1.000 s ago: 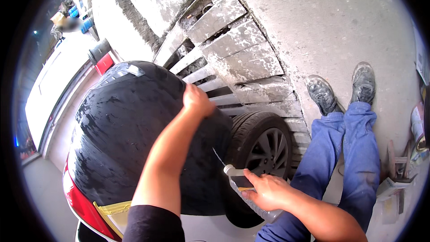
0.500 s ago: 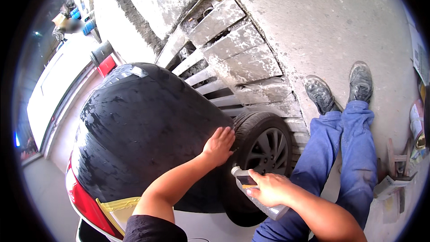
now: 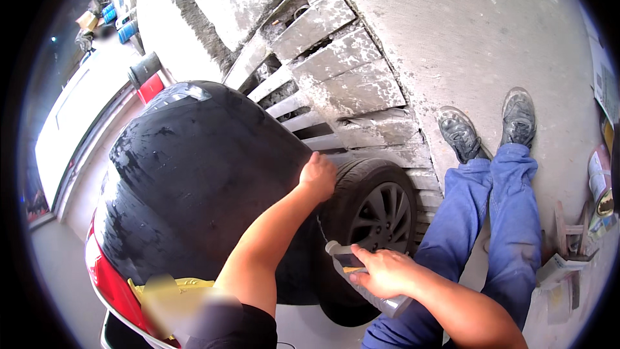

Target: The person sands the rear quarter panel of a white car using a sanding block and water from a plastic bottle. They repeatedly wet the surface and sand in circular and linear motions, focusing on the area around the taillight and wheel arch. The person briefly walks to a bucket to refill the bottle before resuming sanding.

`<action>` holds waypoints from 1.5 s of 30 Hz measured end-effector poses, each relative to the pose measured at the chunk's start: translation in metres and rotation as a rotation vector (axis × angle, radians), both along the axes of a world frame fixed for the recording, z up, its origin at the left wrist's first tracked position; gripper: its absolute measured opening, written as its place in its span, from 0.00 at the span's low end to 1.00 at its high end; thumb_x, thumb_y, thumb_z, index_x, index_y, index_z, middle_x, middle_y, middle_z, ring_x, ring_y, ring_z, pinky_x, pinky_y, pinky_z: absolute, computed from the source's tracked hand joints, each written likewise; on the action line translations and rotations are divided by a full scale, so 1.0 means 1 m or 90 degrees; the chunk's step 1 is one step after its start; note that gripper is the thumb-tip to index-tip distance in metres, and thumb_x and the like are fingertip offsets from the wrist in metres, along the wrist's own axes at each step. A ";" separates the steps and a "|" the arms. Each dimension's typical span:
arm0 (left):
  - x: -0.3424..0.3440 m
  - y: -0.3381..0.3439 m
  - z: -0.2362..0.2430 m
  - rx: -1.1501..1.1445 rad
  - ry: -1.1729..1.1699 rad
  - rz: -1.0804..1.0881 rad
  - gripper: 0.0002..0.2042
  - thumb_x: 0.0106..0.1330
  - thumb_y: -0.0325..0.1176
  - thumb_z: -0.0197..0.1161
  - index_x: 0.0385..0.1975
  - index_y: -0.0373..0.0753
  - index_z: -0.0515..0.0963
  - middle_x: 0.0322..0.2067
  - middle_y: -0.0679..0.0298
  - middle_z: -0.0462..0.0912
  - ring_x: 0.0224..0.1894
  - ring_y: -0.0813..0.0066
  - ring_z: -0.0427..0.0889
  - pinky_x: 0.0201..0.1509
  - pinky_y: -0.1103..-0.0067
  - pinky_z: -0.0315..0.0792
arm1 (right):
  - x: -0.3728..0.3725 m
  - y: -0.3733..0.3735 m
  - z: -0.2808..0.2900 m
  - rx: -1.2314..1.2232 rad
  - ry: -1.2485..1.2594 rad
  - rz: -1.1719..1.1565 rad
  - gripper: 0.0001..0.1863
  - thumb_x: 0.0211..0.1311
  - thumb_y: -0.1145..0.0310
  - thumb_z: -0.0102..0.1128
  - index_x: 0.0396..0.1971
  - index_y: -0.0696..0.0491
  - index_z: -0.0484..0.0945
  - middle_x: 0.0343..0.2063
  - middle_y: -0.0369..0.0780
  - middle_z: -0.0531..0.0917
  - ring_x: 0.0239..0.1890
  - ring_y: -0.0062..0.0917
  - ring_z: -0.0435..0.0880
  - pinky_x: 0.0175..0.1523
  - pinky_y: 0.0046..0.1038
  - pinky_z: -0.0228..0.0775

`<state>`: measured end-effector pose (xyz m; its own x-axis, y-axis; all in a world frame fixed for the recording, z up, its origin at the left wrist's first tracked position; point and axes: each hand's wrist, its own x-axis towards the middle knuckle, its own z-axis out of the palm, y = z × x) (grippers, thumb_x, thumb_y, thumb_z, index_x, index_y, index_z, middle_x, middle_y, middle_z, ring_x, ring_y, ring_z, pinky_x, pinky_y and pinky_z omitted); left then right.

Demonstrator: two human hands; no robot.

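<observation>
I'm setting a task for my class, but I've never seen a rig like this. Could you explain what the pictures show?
There is no robot here, just a person's two bare hands. The view comes from a wide camera worn on the head, looking down, so straight edges bend near the rim.

The right hand holds a clear plastic bottle, with a thin jet of liquid leaving its neck. The left hand is at the edge of a car's black panel, beside a wheel; whether it grips anything is hidden. Wet-looking patches mark the panel.

The blue trousers are the wearer's own, above the grey floor.
</observation>
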<state>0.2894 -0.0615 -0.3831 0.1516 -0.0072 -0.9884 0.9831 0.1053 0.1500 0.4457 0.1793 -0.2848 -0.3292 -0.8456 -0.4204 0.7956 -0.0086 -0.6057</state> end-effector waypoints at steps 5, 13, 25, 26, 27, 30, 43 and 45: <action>0.013 -0.016 0.053 0.032 -0.004 0.022 0.24 0.68 0.40 0.48 0.64 0.43 0.71 0.71 0.68 0.61 0.75 0.65 0.51 0.78 0.63 0.42 | 0.001 -0.002 0.007 -0.005 0.004 -0.004 0.35 0.69 0.52 0.51 0.68 0.56 0.58 0.47 0.55 0.82 0.52 0.47 0.81 0.59 0.42 0.70; 0.046 0.003 0.181 0.015 0.029 0.064 0.30 0.71 0.48 0.48 0.69 0.39 0.63 0.73 0.62 0.56 0.76 0.63 0.48 0.77 0.61 0.41 | -0.001 0.007 0.024 -0.032 0.020 0.074 0.39 0.69 0.46 0.46 0.72 0.55 0.53 0.51 0.57 0.80 0.56 0.47 0.79 0.63 0.41 0.67; 0.033 0.013 0.299 0.000 0.114 0.015 0.38 0.68 0.63 0.44 0.72 0.42 0.58 0.75 0.61 0.50 0.77 0.57 0.43 0.76 0.55 0.38 | 0.018 0.011 0.081 -0.038 0.036 -0.013 0.41 0.66 0.48 0.53 0.71 0.56 0.53 0.51 0.56 0.80 0.56 0.49 0.78 0.60 0.40 0.69; 0.007 0.023 0.288 0.025 0.221 -0.021 0.39 0.68 0.63 0.44 0.71 0.37 0.58 0.74 0.57 0.51 0.76 0.58 0.45 0.76 0.56 0.39 | 0.016 0.012 0.086 -0.035 0.039 -0.008 0.41 0.66 0.48 0.53 0.71 0.56 0.54 0.51 0.56 0.80 0.56 0.49 0.78 0.60 0.40 0.69; -0.014 0.024 0.277 0.074 0.293 -0.005 0.40 0.69 0.62 0.45 0.70 0.33 0.58 0.73 0.55 0.52 0.76 0.59 0.45 0.77 0.58 0.39 | 0.013 0.013 0.091 -0.033 0.044 -0.005 0.41 0.66 0.49 0.54 0.71 0.56 0.54 0.51 0.56 0.79 0.56 0.49 0.78 0.60 0.40 0.69; 0.007 0.016 0.259 0.069 0.375 -0.004 0.40 0.67 0.61 0.47 0.70 0.34 0.59 0.73 0.55 0.53 0.77 0.59 0.45 0.78 0.61 0.38 | 0.016 0.015 0.101 -0.035 0.061 -0.003 0.40 0.66 0.49 0.55 0.71 0.56 0.55 0.51 0.56 0.79 0.55 0.49 0.78 0.60 0.40 0.69; 0.234 -0.018 0.373 0.213 0.121 0.612 0.23 0.63 0.40 0.64 0.56 0.36 0.73 0.56 0.53 0.77 0.63 0.58 0.72 0.67 0.67 0.65 | 0.048 0.010 0.131 0.023 0.053 0.222 0.44 0.66 0.40 0.47 0.73 0.53 0.51 0.55 0.58 0.77 0.59 0.50 0.76 0.63 0.40 0.66; 0.211 0.006 0.384 0.022 0.142 0.677 0.21 0.60 0.36 0.67 0.52 0.36 0.75 0.51 0.54 0.80 0.57 0.60 0.77 0.59 0.68 0.70 | 0.051 0.008 0.140 0.027 0.052 0.218 0.44 0.66 0.39 0.47 0.73 0.52 0.51 0.55 0.58 0.77 0.59 0.51 0.76 0.63 0.40 0.66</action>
